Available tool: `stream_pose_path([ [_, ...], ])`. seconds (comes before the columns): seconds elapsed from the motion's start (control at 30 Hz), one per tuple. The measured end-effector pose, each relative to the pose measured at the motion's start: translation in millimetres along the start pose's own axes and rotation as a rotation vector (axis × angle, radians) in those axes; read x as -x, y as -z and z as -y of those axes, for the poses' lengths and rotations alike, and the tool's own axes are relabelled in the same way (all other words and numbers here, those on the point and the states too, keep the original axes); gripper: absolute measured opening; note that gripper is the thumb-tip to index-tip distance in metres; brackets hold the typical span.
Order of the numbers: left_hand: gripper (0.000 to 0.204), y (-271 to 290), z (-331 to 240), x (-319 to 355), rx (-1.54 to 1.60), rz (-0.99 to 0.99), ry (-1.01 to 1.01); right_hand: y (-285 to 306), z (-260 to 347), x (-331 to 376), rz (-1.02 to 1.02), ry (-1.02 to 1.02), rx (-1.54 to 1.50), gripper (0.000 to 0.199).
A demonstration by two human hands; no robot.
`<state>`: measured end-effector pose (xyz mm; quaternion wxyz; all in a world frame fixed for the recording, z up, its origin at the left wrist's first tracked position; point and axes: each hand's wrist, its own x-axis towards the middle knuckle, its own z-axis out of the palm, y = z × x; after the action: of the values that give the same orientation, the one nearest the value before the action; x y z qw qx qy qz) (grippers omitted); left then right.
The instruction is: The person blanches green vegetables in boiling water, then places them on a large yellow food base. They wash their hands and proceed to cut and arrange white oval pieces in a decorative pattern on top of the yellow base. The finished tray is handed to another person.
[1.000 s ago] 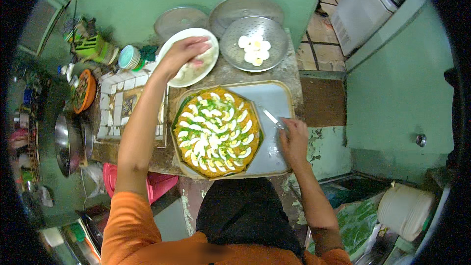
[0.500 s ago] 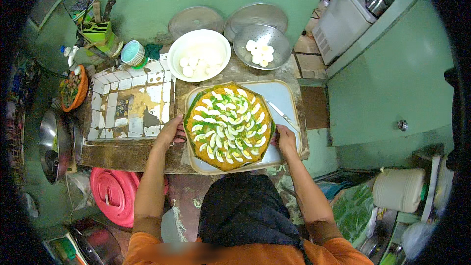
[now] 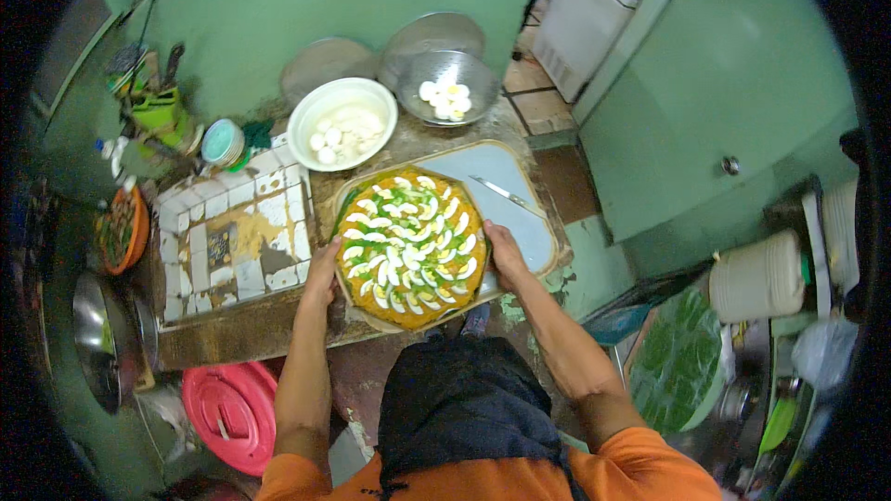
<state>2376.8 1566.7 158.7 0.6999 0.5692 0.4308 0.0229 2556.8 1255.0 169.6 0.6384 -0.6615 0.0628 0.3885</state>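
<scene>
Setting: small kitchen with green walls; worn stone bench [image 3: 278, 325] across the centre of the frame, partly faced with white tiles.
Work item: round orange noodle platter [image 3: 409, 246], topped with sliced boiled egg and green garnish, at frame centre.
Support: platter rests on the left part of a pale rectangular tray [image 3: 534, 223]; a metal knife [image 3: 506, 193] lies on the tray's bare right part.
Left hand [image 3: 323, 271]: pressed against the platter's left rim, fingers curled at the edge; grip closed on the rim as far as can be seen.
Right hand [image 3: 503, 255]: pressed against the platter's lower right rim, matching grip.
Position relative to grip: platter sits directly between both hands, touching each.
Progress: topping appears complete, egg slices cover the whole surface; platter not yet lifted clear of the tray, judging by its seating.
Upper centre: white round bowl [image 3: 342, 122] of whole peeled eggs; steel bowl [image 3: 447, 88] holding halved eggs just right of it.
Lower left: pink plastic lid [image 3: 232, 413] on the floor.
</scene>
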Motion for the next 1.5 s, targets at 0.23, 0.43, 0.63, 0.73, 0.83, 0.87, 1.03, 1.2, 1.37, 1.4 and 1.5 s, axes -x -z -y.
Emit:
stream_pose_path([
  [0.23,0.05,-24.1,-23.7,-16.5,0.415,0.173,-0.039,-5.1,-20.2,-45.7,-0.118,0.464,-0.023,0.041],
  [0.43,0.055,-32.9,-65.2,-25.6,0.412,0.16,-0.048,-10.4,27.1,-40.6,-0.172,0.46,-0.149,0.04],
  [0.63,0.059,-87.4,-67.0,-14.1,0.592,0.308,-0.423,18.6,73.5,-9.6,-0.312,0.495,-0.328,0.04],
  [0.73,0.058,-159.1,-66.9,-31.9,0.779,0.537,-0.346,45.9,101.9,-10.4,-0.202,0.605,-0.351,0.041],
  [0.83,0.057,-213.7,-81.4,-64.2,0.835,0.713,-0.292,75.0,124.0,-33.3,-0.326,0.626,-0.268,0.039],
  [0.87,0.057,-221.1,-86.1,-74.8,0.843,0.752,-0.28,75.2,122.9,-40.6,-0.37,0.579,-0.292,0.039],
  [1.03,0.055,-240.5,-100.0,-115.9,0.86,0.915,-0.251,75.0,125.2,-68.7,-0.377,0.71,-0.315,0.04],
  [1.2,0.053,-248.0,-101.3,-150.3,0.883,1.026,-0.255,53.5,129.8,-65.4,-0.237,0.873,-0.568,0.052],
  [1.37,0.052,-257.6,-115.7,-181.7,0.922,1.132,-0.295,18.6,134.3,-72.1,-0.259,1.024,-0.598,0.055],
  [1.4,0.051,-260.6,-121.3,-186.3,0.925,1.154,-0.311,17.2,137.6,-74.7,-0.26,1.023,-0.608,0.054],
  [1.5,0.05,-269.7,-139.0,-199.0,0.941,1.22,-0.348,19.9,148.0,-88.4,-0.298,1.038,-0.601,0.052],
])
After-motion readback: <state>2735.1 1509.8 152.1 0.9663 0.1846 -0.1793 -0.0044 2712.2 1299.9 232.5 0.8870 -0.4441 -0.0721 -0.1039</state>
